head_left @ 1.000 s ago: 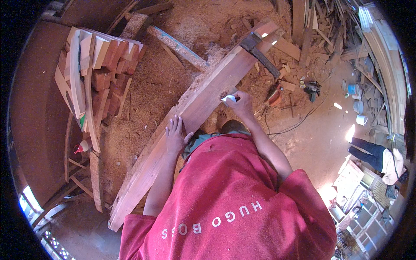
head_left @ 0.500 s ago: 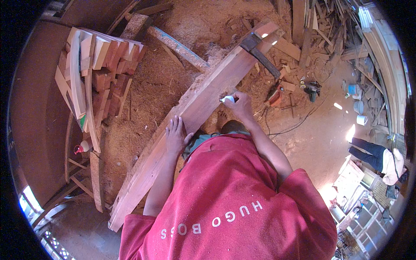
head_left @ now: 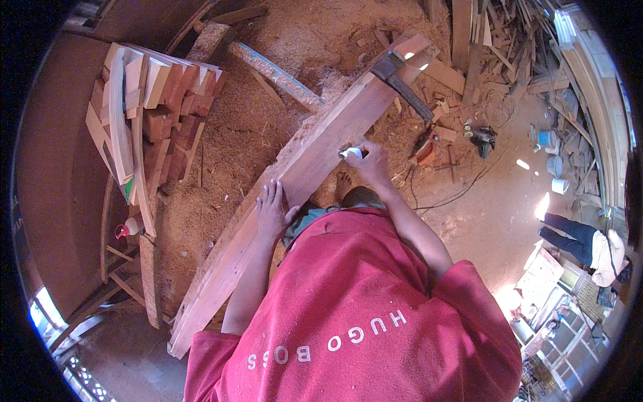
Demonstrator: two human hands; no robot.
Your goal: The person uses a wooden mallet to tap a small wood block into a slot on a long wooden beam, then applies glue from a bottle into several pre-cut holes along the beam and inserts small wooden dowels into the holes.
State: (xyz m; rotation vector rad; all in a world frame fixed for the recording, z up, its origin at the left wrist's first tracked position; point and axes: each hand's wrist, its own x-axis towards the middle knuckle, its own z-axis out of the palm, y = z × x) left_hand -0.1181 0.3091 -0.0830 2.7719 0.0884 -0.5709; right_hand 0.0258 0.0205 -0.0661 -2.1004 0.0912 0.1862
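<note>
A long reddish wooden plank (head_left: 321, 151) runs aslant from the lower left to the far right in front of me. My left hand (head_left: 271, 208) lies flat on it near its middle, fingers stretched out, holding nothing. Farther along, my right hand (head_left: 374, 164) is closed round a small white bottle-like thing (head_left: 351, 154). Its tip points at a dark, rough spot (head_left: 343, 147) on the plank's near edge; whether the two touch I cannot tell. Across the plank's far end sits a dark metal clamp (head_left: 402, 84), its bar reaching out to the right.
Stacked wood pieces (head_left: 161, 120) stand at the left, beside a red-and-white bottle (head_left: 127, 228). Sawdust covers the floor. To the right lie a power tool (head_left: 482, 139), a dark cable (head_left: 449, 199), offcuts and several small tubs (head_left: 549, 141). Another person (head_left: 589, 248) is at the far right.
</note>
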